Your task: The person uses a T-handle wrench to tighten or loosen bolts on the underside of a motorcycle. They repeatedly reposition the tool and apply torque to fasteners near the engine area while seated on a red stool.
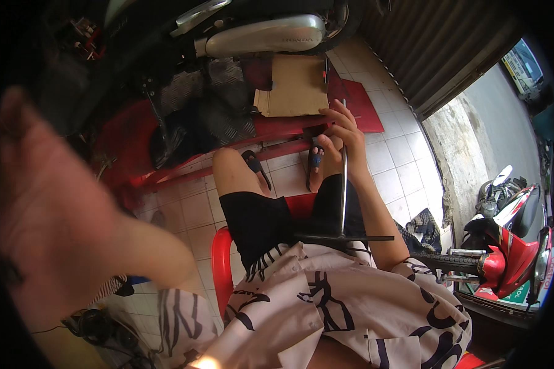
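My right hand (353,145) is raised above my right knee, its fingers and thumb around the shaft of a T-handle wrench (343,206). The long silver shaft stands almost upright in the picture, with the black crossbar across its lower end near my lap. Very close at the left, my left hand (55,203) is large and blurred. Its fingers fade into the dark rim, so their pose and anything in them cannot be made out.
A motorbike with a silver exhaust cover (264,35) stands ahead on a red platform (369,104), with a cardboard sheet (300,86) below it. I sit on a red chair (221,258). At right are a corrugated shutter (437,55) and a red motorbike (505,258).
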Action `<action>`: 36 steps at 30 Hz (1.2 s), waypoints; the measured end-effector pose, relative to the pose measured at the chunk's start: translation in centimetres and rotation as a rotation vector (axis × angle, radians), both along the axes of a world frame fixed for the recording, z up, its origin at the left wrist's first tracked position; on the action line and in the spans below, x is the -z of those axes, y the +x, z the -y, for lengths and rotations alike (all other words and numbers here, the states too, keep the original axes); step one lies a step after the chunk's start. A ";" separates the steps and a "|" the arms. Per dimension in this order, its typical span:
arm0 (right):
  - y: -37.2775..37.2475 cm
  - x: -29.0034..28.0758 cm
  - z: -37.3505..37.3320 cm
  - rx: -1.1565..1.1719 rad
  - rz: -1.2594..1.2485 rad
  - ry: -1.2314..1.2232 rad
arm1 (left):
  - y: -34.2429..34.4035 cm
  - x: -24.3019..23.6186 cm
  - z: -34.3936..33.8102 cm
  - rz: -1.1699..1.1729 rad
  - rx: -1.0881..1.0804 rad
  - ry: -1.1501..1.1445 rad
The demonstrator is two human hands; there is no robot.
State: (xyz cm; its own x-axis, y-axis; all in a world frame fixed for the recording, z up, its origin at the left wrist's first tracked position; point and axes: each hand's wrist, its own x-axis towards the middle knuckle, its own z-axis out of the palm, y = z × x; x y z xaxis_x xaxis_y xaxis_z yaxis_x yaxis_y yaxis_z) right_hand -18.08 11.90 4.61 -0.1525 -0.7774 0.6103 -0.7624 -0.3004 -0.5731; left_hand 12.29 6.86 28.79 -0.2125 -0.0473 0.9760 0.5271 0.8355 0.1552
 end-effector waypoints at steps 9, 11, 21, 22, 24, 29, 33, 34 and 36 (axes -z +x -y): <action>-2.2 5.3 12.1 -0.084 0.037 -0.072 | -15.8 32.2 6.4 0.754 0.582 1.391; -2.3 7.7 15.1 -0.113 0.066 -0.059 | -16.4 32.6 8.1 0.795 0.639 1.370; -2.2 13.0 21.0 -0.037 0.511 0.023 | -19.4 41.0 18.0 0.443 1.044 1.718; -2.5 13.6 20.6 -0.035 0.613 0.056 | -19.8 41.7 18.5 0.365 1.061 1.710; -3.6 15.1 19.7 -0.038 0.681 0.220 | -20.5 41.8 18.3 0.207 1.102 1.716; -3.9 15.4 19.1 -0.092 0.725 0.524 | -19.9 42.3 18.6 0.259 1.004 1.761; -4.5 16.7 20.3 -0.123 0.858 0.502 | -20.2 41.8 18.3 0.477 0.866 1.657; -4.7 16.9 20.6 -0.126 0.874 0.507 | -20.4 41.6 18.2 0.480 0.851 1.646; -5.0 17.3 21.2 -0.132 0.907 0.517 | -20.8 41.4 18.0 0.487 0.823 1.626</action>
State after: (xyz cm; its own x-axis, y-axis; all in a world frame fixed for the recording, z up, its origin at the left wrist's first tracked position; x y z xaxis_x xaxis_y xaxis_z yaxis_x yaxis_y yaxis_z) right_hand -23.12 -9.27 -12.69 -0.2814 -0.9543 -0.1007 0.0377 0.0938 -0.9949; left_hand -8.46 -11.10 -12.62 -0.8672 -0.4951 -0.0531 0.3375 -0.6628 0.6684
